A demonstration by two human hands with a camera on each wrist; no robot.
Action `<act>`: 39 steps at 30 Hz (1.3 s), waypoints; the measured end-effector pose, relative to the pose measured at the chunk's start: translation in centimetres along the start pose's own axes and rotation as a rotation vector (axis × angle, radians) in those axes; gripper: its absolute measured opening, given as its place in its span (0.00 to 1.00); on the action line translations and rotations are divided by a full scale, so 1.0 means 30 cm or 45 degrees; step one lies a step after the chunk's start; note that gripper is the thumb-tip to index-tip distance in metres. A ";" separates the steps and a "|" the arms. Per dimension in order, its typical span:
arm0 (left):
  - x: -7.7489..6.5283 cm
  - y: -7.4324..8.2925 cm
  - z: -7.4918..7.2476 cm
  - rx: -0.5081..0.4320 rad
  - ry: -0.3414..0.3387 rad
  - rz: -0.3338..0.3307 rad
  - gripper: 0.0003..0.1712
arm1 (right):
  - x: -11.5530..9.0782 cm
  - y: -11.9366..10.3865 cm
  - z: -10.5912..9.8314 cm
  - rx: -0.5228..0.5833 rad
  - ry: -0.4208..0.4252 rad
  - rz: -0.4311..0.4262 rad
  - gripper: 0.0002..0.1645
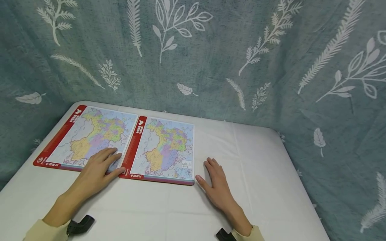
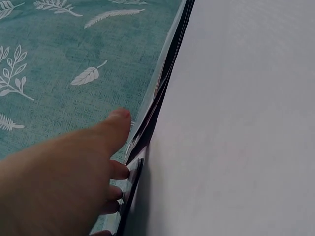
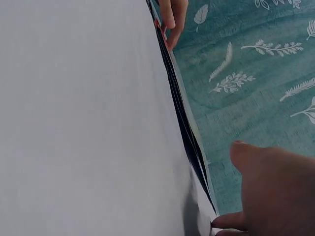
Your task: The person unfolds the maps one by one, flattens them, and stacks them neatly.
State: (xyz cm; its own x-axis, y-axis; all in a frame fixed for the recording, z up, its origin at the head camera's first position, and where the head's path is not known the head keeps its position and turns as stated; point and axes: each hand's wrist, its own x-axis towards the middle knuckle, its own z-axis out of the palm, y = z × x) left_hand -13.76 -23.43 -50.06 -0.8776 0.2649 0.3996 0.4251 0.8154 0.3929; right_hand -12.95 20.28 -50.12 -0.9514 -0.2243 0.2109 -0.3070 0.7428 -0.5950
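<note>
Two flat map boards with red borders lie side by side on a white-covered table, the left map [image 1: 99, 134] and the right map [image 1: 169, 144]. My left hand [image 1: 96, 170] rests over the near right corner of the left map, its fingers extended. Its thumb reaches the red near-left corner of the right map. Just beyond the right map's near right corner, my right hand [image 1: 218, 187] lies on the tablecloth with fingers straight and thumb spread. Dark layered board edges [image 3: 184, 115] show edge-on in the right wrist view.
White cloth [image 1: 256, 167] covers the table, with faint creases. A green curtain [image 1: 211, 67] printed with white leaves hangs along the far side and both flanks. Black wrist-worn devices sit at the left cuff [image 1: 45, 231] and the right cuff [image 1: 248, 234].
</note>
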 end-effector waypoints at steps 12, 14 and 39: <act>0.002 0.032 0.015 -0.013 -0.006 -0.062 0.35 | 0.012 -0.083 0.056 0.122 0.052 0.034 0.42; 0.005 0.042 0.018 -0.025 0.001 -0.076 0.34 | 0.013 -0.090 0.063 0.114 0.059 0.025 0.42; 0.003 0.083 0.055 -0.146 0.220 -0.004 0.34 | 0.011 -0.095 0.081 0.108 0.099 -0.005 0.47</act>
State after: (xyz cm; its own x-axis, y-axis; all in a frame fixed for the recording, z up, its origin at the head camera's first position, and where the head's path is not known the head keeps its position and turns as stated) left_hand -13.16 -20.53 -50.42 -0.8321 0.1623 0.5304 0.4534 0.7498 0.4819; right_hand -12.43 16.56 -50.24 -0.9465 -0.1754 0.2708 -0.3149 0.6851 -0.6569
